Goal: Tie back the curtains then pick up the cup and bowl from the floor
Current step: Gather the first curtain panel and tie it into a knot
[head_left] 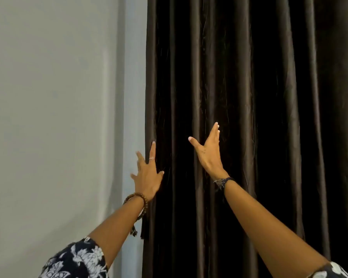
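A smooth, matt grey wall (54,109) fills the left side, with a paler vertical strip running down beside the curtain's edge. Low at the left, a sleeve (76,259) of dark cloth printed with white flowers ends at the elbow. From it the bare forearm rises to a wrist ringed by a bracelet (138,199) of round brown beads. The left hand (148,175) is raised, back to the camera, fingers straight and spread, holding nothing; its ringed finger lies along the curtain's left edge, though real contact cannot be told. The curtain (269,97) hangs closed over the middle and right, a dark brown cloth with a faint sheen, falling in long, rounded vertical folds. The right hand (208,153) is stretched up before those folds, fingers straight and together, thumb spread wide to the left, gripping nothing. A dark woven band (222,182) circles that wrist.
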